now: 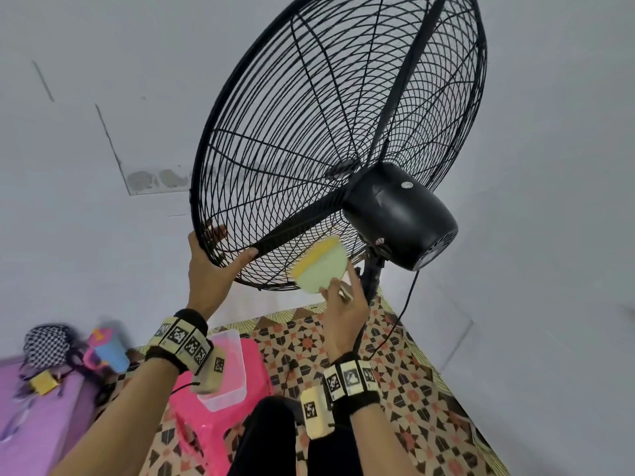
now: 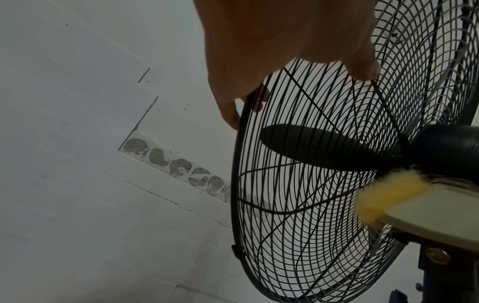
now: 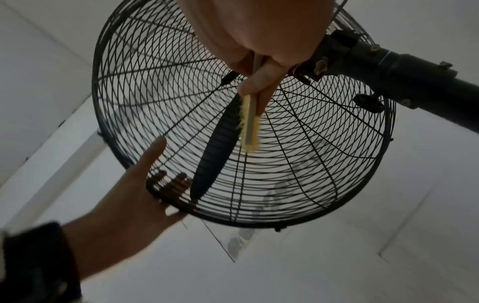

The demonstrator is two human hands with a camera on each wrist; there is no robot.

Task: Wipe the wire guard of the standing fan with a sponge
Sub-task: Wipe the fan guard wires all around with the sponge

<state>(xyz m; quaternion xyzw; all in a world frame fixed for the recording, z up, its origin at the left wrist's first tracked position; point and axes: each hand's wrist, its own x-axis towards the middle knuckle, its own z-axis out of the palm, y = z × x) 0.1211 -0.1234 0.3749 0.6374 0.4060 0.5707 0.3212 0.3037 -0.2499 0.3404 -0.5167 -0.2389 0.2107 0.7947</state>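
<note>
Both hands: raised at the black wire guard [image 1: 309, 132]
Left hand [image 1: 209, 266]: grips its lower rim
Right hand [image 1: 343, 304]: pinches the yellow-edged sponge [image 1: 318, 266] against the wires

Bare forearms, no sleeves. Around the left wrist [image 1: 178, 341] a black fabric band ringed with cream square blocks, each carrying a black-and-white coded marker; a cream box-shaped unit [image 1: 210, 374] hung under the band, with another marker on its side and a thin black cable looping from it. Around the right wrist [image 1: 350, 379] the same black band with a row of cream marker blocks, and a cream box unit [image 1: 316, 412] below, marker on its face, black cord trailing. Black trousers [image 1: 275, 441] on the legs. Left band [image 3: 36, 264] seen again dark and blurred from the right wrist view
</note>
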